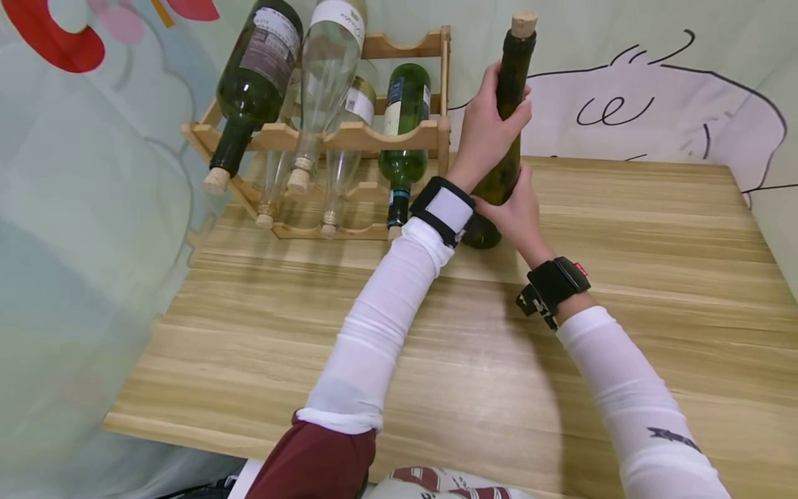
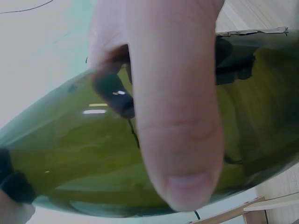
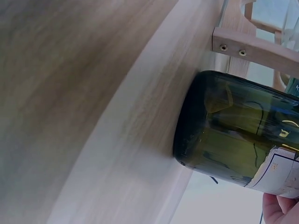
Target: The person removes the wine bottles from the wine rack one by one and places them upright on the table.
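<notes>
1. We see the left hand (image 1: 488, 128) curled round the neck of a tall green bottle (image 1: 500, 173), its grip closed to the width of the glass.
2. We see the right hand (image 1: 520, 208) below the left, also closed round the bottle, its thumb on the near side of the lower body.
3. The bottle stands roughly upright between our two hands, its top leaning right; a cork (image 1: 524, 25) plugs the mouth above the left hand. We cannot tell whether its base touches the counter (image 1: 654, 277) beneath the hands, nor whether liquid is inside.
4. Just left of the left hand, we have a two-tier wooden rack (image 1: 430, 134) holding five corked bottles, necks sloping down towards us.
5. On its upper tier, farther from the hand, lie a dark green bottle (image 1: 258, 69) and a large clear bottle (image 1: 327, 73).
6. On its lower tier, a labelled green bottle (image 1: 405, 121) lies nearest the left hand; beyond it we see two slim clear bottles (image 1: 341, 173).
</notes>
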### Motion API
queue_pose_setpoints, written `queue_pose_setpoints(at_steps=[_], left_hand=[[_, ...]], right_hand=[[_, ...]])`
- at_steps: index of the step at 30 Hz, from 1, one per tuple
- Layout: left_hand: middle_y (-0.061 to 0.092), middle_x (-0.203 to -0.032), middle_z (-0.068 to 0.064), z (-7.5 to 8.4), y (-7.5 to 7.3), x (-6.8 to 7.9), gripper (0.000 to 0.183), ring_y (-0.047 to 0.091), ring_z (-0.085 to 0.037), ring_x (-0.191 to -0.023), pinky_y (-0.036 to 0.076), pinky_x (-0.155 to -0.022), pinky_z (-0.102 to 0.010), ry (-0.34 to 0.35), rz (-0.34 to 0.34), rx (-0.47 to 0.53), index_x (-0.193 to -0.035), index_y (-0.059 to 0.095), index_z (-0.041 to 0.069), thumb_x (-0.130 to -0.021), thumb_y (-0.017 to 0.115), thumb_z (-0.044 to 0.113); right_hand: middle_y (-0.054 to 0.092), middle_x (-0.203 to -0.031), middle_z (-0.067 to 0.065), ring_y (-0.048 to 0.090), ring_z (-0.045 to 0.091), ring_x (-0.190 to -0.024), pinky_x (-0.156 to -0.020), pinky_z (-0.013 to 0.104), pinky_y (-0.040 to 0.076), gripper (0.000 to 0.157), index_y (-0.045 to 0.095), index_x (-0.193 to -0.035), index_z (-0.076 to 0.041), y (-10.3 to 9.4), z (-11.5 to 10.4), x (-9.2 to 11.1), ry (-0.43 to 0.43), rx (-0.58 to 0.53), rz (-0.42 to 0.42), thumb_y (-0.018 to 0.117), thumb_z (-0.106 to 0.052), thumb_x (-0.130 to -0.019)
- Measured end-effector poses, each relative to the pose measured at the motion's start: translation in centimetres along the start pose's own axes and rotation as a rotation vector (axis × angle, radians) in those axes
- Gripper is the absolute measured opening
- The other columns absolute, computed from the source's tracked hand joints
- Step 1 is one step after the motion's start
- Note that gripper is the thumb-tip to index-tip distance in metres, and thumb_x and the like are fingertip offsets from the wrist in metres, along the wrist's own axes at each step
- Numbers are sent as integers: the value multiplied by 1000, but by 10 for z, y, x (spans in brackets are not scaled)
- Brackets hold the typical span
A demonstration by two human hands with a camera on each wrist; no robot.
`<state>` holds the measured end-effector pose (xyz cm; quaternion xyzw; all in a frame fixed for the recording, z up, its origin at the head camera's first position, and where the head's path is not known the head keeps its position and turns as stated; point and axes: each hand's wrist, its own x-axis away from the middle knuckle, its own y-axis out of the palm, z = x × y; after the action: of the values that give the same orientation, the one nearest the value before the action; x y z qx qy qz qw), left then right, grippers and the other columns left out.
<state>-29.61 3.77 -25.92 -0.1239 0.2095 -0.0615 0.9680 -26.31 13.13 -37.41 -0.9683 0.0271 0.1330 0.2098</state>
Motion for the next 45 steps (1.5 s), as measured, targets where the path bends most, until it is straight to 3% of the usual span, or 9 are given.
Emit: queue_pose_setpoints(at_steps=[17,31,37,45], left_hand=[[59,-109,-2,-3,6,-6,51,54,-11,-91,41,-76,-17,-4,17,-98,-130,31,11,-84,53,16],[56,-115,-4,-4,4,-5,57,54,-13,-96,41,-78,-17,-5,-10,-79,-133,27,11,-85,56,17],[45,-129,-4,6,-5,4,63,48,-12,-108,38,-86,-18,-30,-10,-239,-137,23,12,-85,56,25],[34,-136,-2,16,-16,24,56,33,-6,-124,27,-97,-11,75,57,-363,-134,31,11,-85,55,25]], right_hand=[[44,-121,8,45,19,-108,-92,35,37,79,23,-129,-14,-2,4,-9,17,23,16,70,-34,-70],[43,-123,5,43,17,-110,-94,34,35,84,23,-130,-15,-1,4,-9,16,26,19,71,-42,-67],[42,-124,5,42,18,-111,-94,35,35,86,23,-131,-15,-1,3,-9,29,23,1,70,-45,-66],[40,-125,4,42,18,-111,-94,36,36,86,21,-132,-17,-2,1,-8,27,12,-13,70,-46,-67]])
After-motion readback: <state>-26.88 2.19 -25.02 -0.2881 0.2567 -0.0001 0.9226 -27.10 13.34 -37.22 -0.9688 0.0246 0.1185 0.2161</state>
